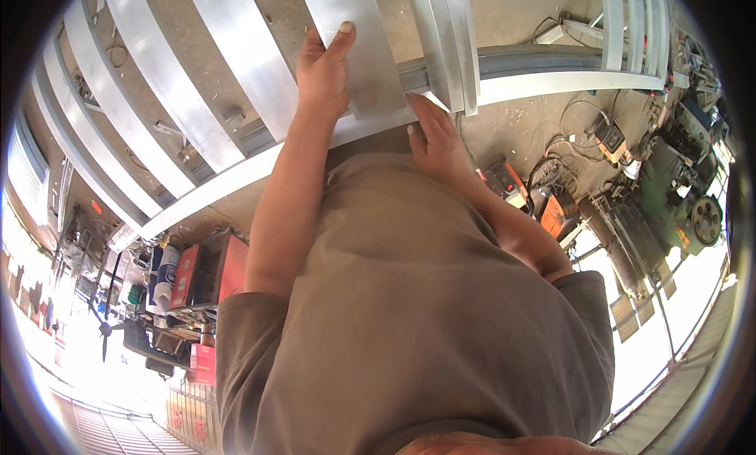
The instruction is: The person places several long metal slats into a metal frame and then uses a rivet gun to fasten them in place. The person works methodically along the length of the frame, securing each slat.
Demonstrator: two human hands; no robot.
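A wide silvery metal slat (pixel 370 69) lies across a metal frame, its near end over the light front rail (pixel 567 83). My left hand (pixel 324 70) grips the slat's left edge, thumb on top and fingers curled under, out of sight. Close to the slat's near right corner is my right hand (pixel 435 136). Its fingers stretch toward the gap beside the rail, the thumb apart, with the fingertips at the metal edge. Just right of that, narrower metal channels (pixel 449 49) sit side by side on the frame. More slats (pixel 240 53) run parallel on the left.
A red cabinet (pixel 228 274) stands behind the rail at left. To the right, a yellow-and-black power tool (pixel 613 144) lies on the floor among cables. Nearer are an orange machine (pixel 557 212) and a green machine with a wheel (pixel 705 221). Scraps dot the floor between the slats.
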